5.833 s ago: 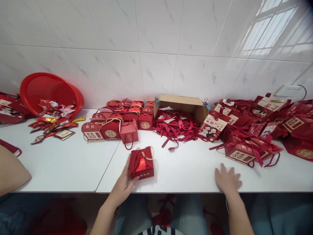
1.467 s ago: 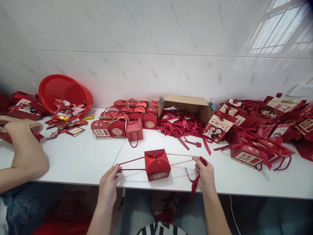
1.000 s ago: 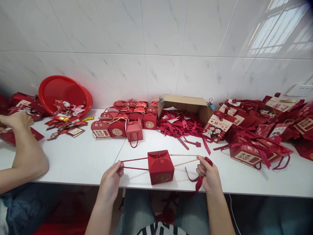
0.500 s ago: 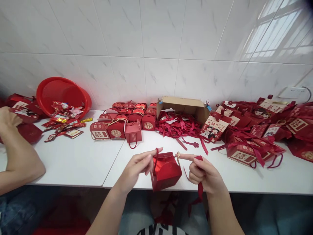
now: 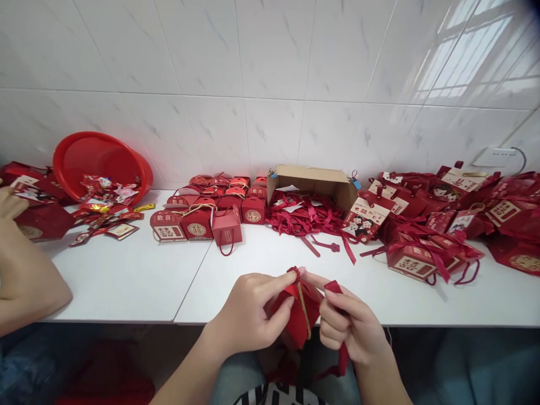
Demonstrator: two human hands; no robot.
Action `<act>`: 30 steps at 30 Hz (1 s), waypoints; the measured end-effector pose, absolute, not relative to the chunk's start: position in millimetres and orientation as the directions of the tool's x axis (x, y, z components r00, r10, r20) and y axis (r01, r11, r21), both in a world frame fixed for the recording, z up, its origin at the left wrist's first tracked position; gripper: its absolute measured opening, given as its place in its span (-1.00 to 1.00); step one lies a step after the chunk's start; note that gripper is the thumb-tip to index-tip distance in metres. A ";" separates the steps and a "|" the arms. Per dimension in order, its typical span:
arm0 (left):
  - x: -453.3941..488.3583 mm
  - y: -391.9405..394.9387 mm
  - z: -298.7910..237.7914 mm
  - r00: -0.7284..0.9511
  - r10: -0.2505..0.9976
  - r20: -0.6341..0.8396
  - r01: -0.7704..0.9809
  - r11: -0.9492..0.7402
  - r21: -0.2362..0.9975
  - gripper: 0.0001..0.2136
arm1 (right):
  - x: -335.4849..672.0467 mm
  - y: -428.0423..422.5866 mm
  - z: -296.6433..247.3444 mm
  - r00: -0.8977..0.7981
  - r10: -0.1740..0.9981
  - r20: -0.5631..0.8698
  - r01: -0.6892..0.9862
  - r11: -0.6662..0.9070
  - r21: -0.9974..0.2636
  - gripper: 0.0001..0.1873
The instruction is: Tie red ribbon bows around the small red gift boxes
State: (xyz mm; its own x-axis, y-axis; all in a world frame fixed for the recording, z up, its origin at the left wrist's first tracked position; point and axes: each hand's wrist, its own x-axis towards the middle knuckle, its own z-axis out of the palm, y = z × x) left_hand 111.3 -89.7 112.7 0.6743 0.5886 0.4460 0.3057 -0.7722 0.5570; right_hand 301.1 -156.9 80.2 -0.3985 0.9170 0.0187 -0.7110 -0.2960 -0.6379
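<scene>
A small red gift box (image 5: pixel 296 325) hangs at the table's front edge, turned so that a gold cord (image 5: pixel 302 306) runs down its near side. My left hand (image 5: pixel 251 309) is closed around its upper left, with the index fingertip at a dark red cord handle (image 5: pixel 295 272) above the lid. My right hand (image 5: pixel 352 318) is curled around a dark red ribbon (image 5: pixel 343 360), whose tail dangles below the fist. Its index finger stretches left and meets the cord handles beside the left fingertip. My fingers hide part of the box top.
Finished-looking red boxes (image 5: pixel 169 228) stand in rows by the wall. A cardboard box (image 5: pixel 312 173) spills ribbons. More tied boxes (image 5: pixel 415 261) are heaped at right. A red basin (image 5: pixel 143 174) lies tipped with wrapped sweets at left, near another person's arm (image 5: pixel 34 275).
My hands have come together over the box, bringing the red and gold handles to one spot. The box has turned and sits lower. The other person's arm has shifted slightly left.
</scene>
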 end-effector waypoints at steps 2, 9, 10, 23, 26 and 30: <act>110.3 -89.1 116.2 0.709 0.557 0.434 0.287 -0.788 0.544 -0.55 | 300.4 -157.5 80.2 -0.413 0.911 0.016 -0.695 -0.304 -0.652 -0.57; 111.1 -77.4 121.0 0.758 0.523 0.390 0.303 -0.811 0.500 -0.65 | 292.8 -153.4 71.2 -0.414 0.910 0.015 -0.696 -0.306 -0.650 -0.72; 112.0 -76.3 120.7 0.766 0.525 0.371 0.321 -0.812 0.487 -0.67 | 291.1 -152.9 70.1 -0.418 0.909 0.005 -0.698 -0.317 -0.642 -0.73; 71.3 -49.8 63.1 0.409 0.867 0.285 0.607 -0.491 0.625 -0.70 | 317.7 -165.5 72.2 -0.146 0.989 -0.013 -0.881 -0.136 -0.453 -0.68; 60.0 -27.0 32.4 0.280 0.928 0.247 0.707 -0.373 0.601 -0.68 | 341.9 -173.9 78.3 0.131 0.991 -0.029 -0.888 0.104 -0.448 -0.71; 60.2 -3.4 -6.2 0.240 0.942 0.237 0.753 -0.334 0.567 -0.68 | 377.1 -183.5 83.1 0.287 0.930 0.228 -0.954 0.298 -0.018 -0.73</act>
State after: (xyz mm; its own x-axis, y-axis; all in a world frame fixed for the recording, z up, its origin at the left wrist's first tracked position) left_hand 60.2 -3.4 -6.2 0.2396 0.9416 0.2367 0.7530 -0.3341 0.5669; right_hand 377.1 -183.5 83.1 0.2865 0.9304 0.2284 -0.9543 0.2982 -0.0176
